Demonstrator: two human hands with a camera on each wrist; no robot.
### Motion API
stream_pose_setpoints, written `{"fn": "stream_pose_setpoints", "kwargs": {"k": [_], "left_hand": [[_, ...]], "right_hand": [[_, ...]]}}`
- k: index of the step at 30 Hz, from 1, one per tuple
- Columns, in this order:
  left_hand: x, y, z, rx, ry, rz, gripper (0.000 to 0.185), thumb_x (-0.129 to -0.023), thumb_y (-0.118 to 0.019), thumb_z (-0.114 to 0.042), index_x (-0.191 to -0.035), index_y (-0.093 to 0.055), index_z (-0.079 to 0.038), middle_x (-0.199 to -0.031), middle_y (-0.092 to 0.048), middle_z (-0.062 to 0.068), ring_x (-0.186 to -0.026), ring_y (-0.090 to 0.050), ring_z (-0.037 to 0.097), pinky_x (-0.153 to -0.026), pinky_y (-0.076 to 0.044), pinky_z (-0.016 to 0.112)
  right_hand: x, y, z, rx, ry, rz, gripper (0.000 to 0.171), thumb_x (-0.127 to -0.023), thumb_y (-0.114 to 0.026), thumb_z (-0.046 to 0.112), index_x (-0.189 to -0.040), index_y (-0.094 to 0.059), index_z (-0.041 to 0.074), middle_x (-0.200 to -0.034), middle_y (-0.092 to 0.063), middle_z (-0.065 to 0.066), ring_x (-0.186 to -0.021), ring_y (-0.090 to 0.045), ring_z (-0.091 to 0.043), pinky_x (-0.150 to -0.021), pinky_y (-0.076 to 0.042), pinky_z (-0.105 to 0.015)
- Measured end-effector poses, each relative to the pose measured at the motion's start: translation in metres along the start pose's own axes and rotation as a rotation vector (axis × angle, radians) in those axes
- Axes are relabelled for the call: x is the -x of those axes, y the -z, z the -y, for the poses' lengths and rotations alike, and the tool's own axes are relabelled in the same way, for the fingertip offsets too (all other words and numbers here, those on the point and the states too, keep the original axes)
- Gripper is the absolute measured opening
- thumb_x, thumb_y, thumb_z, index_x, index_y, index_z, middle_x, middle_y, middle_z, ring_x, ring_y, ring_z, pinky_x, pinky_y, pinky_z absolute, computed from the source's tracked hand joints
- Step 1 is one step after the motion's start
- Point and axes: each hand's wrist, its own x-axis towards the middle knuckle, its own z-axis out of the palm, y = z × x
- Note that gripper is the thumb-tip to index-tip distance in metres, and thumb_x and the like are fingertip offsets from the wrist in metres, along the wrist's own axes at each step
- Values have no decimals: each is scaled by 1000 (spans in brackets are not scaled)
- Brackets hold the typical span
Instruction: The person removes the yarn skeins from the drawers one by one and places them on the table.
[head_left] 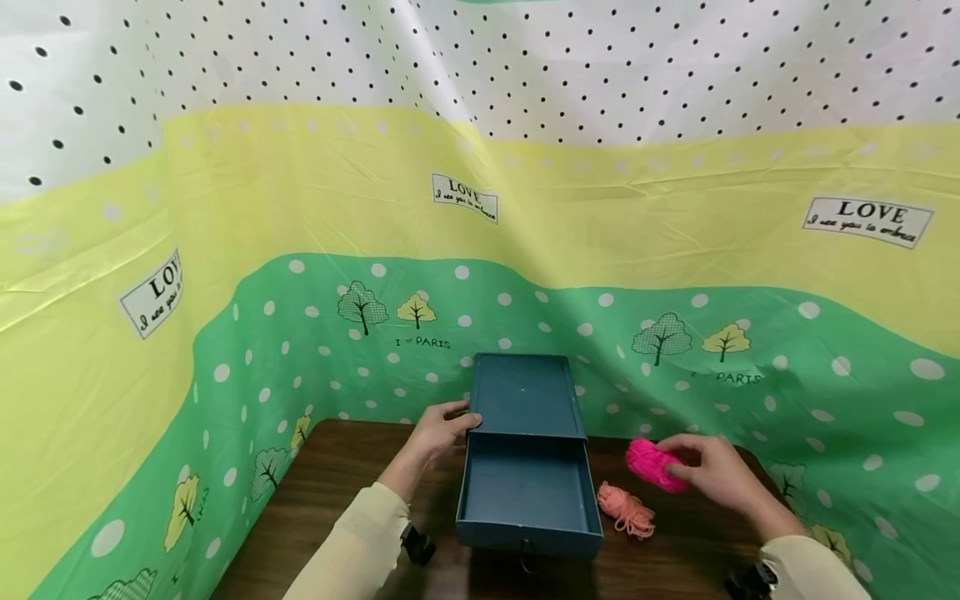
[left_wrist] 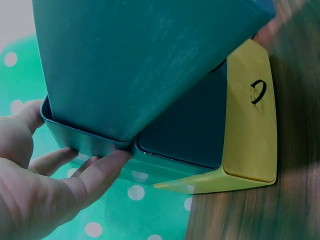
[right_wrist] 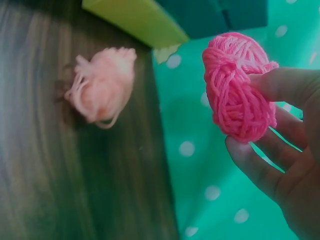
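A dark blue drawer cabinet (head_left: 525,393) stands at the table's far side, its top drawer (head_left: 517,533) pulled out and nothing lying in it. My left hand (head_left: 435,432) grips the cabinet's left side near the front, thumb on the top edge and fingers against the side. In my right hand (head_left: 716,477) is a skein of bright pink yarn (right_wrist: 237,95), pinched between thumb and fingers to the right of the drawer. A peach yarn skein (head_left: 626,510) with loose loops lies on the table beside the drawer's right wall, below the pink one.
Under the pulled-out drawer, the left wrist view shows a yellow drawer front (left_wrist: 250,115) with a black loop handle (left_wrist: 259,92). The brown wooden table (head_left: 337,492) ends close behind the cabinet. A green, yellow and white patterned curtain (head_left: 420,300) surrounds it.
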Motion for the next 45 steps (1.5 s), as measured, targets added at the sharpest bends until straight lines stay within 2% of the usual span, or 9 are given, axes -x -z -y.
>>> {"fn": "stream_pose_setpoints", "kwargs": {"k": [6,13,20,22,28,34,40,45], "left_hand": [[-1,1,1,1,5,-1,70,-96,-74,-24,-155,-43,-4,-112,-72,19,-93,-73,26,-85,-61,47],[0,0,0,-1,-8,3,71,-96,-75,-25,-155,-43,-4,-111,-73,18,-93,-74,27,-86,-61,48],[0,0,3,-2,3,2,69,-96,-74,-24,-155,-44,-4,-122,-68,20,-97,-72,27,-88,-60,49],[-1,1,3,-6,-2,2,70,-96,-74,-25,-155,-44,-3,-121,-68,20,-97,-72,26,-88,-60,49],[-2,1,3,-6,-3,-5,69,-95,-75,-25,-155,-45,-5,-114,-71,18,-91,-74,23,-84,-62,45],[-3,2,2,-4,4,-4,69,-95,-75,-25,-155,-45,-7,-119,-70,18,-94,-74,24,-83,-62,44],[-3,1,1,9,7,-8,69,-95,-75,-24,-155,-45,-5,-117,-72,17,-94,-74,25,-83,-62,45],[-3,1,0,8,9,-12,69,-95,-75,-24,-155,-45,-4,-116,-72,18,-93,-74,25,-85,-61,46]], "right_hand": [[6,-11,-30,29,-68,33,26,-86,-83,23,-111,-78,19,-115,-75,-9,-107,-68,-35,-75,-55,-37],[14,-26,-62,8,-177,70,27,-86,-83,22,-112,-77,15,-118,-74,-12,-108,-68,-37,-74,-54,-37],[18,-44,-84,34,-222,88,28,-83,-85,18,-109,-77,13,-117,-73,-16,-111,-65,-42,-81,-55,-51],[19,-48,-87,34,-223,88,27,-83,-84,16,-108,-77,13,-116,-73,-17,-112,-64,-43,-83,-55,-54],[22,-61,-93,23,-256,96,25,-82,-83,12,-106,-77,13,-116,-73,-19,-110,-65,-43,-82,-55,-54],[22,-69,-94,17,-279,116,26,-80,-84,9,-105,-77,10,-115,-72,-22,-110,-64,-47,-84,-54,-59],[23,-68,-94,12,-296,124,28,-79,-86,11,-106,-77,10,-114,-72,-20,-109,-65,-43,-84,-54,-57],[24,-62,-90,9,-276,121,31,-78,-88,14,-106,-77,12,-114,-73,-16,-111,-65,-41,-84,-54,-54]]}}
